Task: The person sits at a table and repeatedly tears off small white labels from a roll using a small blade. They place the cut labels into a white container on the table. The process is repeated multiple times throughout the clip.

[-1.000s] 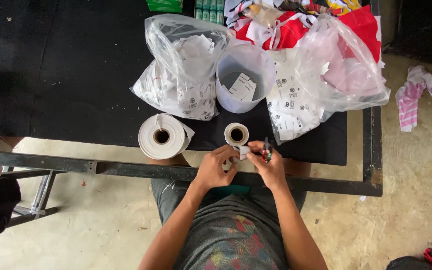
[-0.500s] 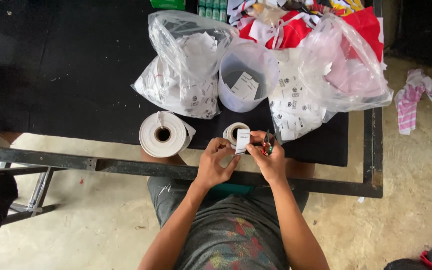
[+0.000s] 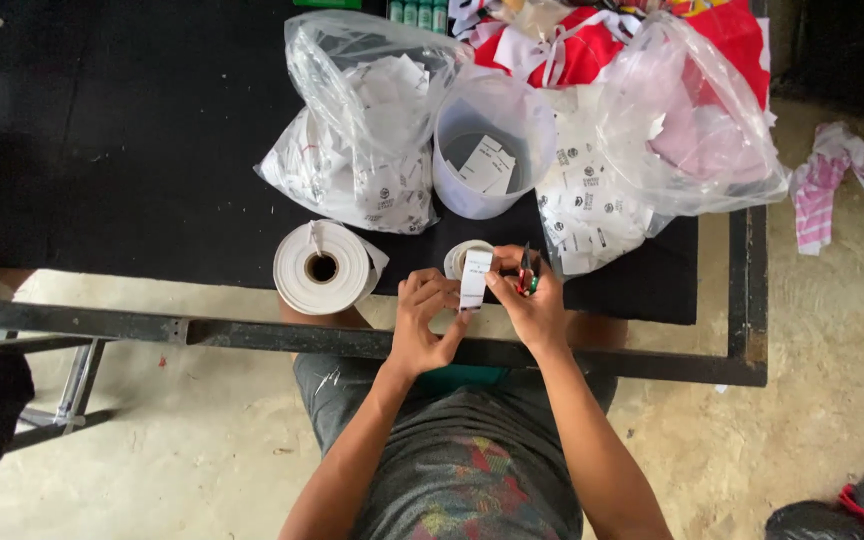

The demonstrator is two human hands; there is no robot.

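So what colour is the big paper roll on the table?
White, with a dark hollow core; the big paper roll shows clearly in the head view.

A black-topped table (image 3: 102,150) with a dark metal frame carries everything. Just beyond the fingertips (image 3: 432,290) stands a small label roll (image 3: 462,255), and to the left of the fingers a large white label roll (image 3: 322,268) rests near the table's front edge. Farther past the fingers sits a translucent white plastic cup (image 3: 492,150) with tags inside, flanked by a clear bag of printed tags (image 3: 362,130) and another clear bag (image 3: 682,130). Behind them lies what may be red and white cloth (image 3: 592,40).
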